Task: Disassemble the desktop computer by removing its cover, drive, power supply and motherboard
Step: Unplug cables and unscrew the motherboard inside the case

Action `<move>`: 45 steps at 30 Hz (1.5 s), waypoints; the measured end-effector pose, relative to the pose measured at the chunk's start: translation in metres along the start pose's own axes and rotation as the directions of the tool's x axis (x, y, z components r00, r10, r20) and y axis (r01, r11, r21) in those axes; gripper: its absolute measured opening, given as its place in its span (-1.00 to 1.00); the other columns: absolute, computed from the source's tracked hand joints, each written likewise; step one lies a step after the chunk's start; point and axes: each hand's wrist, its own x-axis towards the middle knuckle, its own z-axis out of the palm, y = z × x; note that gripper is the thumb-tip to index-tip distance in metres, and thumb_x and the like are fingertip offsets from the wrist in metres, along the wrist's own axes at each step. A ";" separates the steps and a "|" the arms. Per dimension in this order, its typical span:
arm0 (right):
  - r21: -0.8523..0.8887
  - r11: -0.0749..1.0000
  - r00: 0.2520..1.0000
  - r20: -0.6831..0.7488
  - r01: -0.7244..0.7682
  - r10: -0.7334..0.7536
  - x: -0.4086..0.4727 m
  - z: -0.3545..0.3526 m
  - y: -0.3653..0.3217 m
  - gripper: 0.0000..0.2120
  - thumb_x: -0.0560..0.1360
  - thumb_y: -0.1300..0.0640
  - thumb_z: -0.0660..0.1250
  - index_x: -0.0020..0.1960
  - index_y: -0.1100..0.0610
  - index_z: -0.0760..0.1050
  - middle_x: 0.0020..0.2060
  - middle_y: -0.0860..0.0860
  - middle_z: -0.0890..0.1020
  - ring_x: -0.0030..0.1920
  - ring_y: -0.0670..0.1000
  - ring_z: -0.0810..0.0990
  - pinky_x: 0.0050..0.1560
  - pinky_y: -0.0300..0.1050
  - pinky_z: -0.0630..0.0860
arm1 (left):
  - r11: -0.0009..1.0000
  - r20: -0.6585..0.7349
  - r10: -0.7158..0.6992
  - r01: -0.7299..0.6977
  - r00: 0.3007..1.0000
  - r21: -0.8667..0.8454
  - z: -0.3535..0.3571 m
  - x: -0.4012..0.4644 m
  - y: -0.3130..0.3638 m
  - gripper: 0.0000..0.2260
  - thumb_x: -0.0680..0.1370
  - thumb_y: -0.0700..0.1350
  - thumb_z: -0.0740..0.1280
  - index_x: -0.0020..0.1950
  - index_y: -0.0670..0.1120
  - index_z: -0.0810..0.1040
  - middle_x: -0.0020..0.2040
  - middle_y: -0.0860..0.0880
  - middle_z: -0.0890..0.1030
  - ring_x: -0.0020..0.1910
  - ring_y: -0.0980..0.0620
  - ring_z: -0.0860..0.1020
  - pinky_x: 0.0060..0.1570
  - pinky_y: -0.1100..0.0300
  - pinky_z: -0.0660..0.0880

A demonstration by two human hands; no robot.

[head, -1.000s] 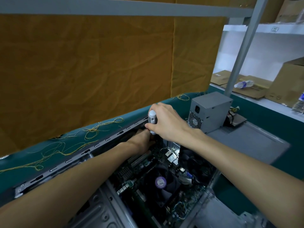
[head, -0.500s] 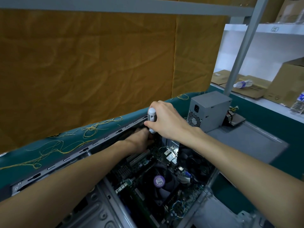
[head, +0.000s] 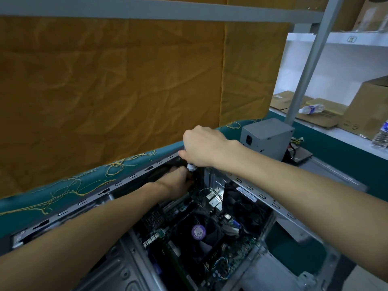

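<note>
At the far corner of the open case (head: 279,208), right hand (head: 206,149) grips a screwdriver (head: 191,166), left hand's (head: 178,181) grip unclear; power supply (head: 265,136) sits removed on the table's far edge, motherboard (head: 201,232) remains inside.

Your bench (head: 344,156) has a teal top. On it sit the open case (head: 279,213) near you, the grey power supply (head: 266,135) far right, a flat panel (head: 333,175) beside it, and yellow threads (head: 117,166) far left.
</note>
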 end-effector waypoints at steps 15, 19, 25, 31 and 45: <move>-0.087 0.972 0.975 0.065 0.217 -0.212 -0.010 -0.001 0.005 -0.80 0.61 0.11 0.30 0.12 0.18 0.34 0.00 0.09 0.50 -0.06 0.17 0.52 -0.20 0.02 0.36 | 0.992 0.123 -0.103 0.093 0.987 0.084 0.002 0.008 0.013 -0.64 0.60 -0.16 0.31 0.40 -0.04 0.41 0.24 -0.14 0.58 -0.06 -0.07 0.60 -0.09 0.16 0.49; 0.070 0.974 0.951 0.212 0.213 -0.224 -0.011 -0.009 0.016 -0.71 0.52 0.15 0.36 0.15 0.14 0.31 0.04 0.06 0.39 -0.05 0.13 0.48 -0.24 -0.01 0.44 | 0.994 0.037 -0.089 0.086 0.995 0.063 0.010 0.011 0.006 -0.62 0.59 -0.11 0.35 0.41 -0.06 0.44 0.26 -0.12 0.54 0.17 -0.11 0.54 -0.03 0.21 0.37; -0.144 0.964 0.973 -0.013 0.225 -0.229 -0.013 0.009 0.008 -0.78 0.61 0.11 0.32 0.10 0.16 0.30 -0.01 0.11 0.54 -0.03 0.21 0.57 -0.25 0.02 0.35 | 0.996 0.020 -0.056 0.055 0.998 0.070 0.015 0.012 0.003 -0.60 0.59 -0.10 0.36 0.42 -0.03 0.42 0.31 -0.15 0.50 0.26 -0.19 0.51 0.23 0.04 0.46; -0.073 0.975 0.969 0.146 0.211 -0.199 -0.013 -0.001 0.018 -0.61 0.56 -0.08 0.38 0.21 0.10 0.32 -0.01 0.04 0.41 -0.07 0.13 0.44 -0.17 0.00 0.38 | 0.993 0.013 -0.051 0.049 0.999 0.104 0.017 0.014 0.001 -0.61 0.60 -0.09 0.34 0.43 0.00 0.43 0.31 -0.17 0.53 0.25 -0.20 0.51 0.11 0.11 0.42; -0.344 0.902 0.959 -0.011 0.261 -0.282 -0.015 0.012 0.005 -0.39 0.56 -0.36 0.22 0.21 0.19 0.39 0.06 0.14 0.63 0.05 0.19 0.64 -0.18 0.00 0.29 | 0.996 0.013 -0.046 0.044 0.999 0.080 0.020 0.012 0.001 -0.59 0.64 -0.07 0.29 0.49 -0.07 0.40 0.41 -0.13 0.48 0.37 -0.15 0.44 0.33 0.05 0.39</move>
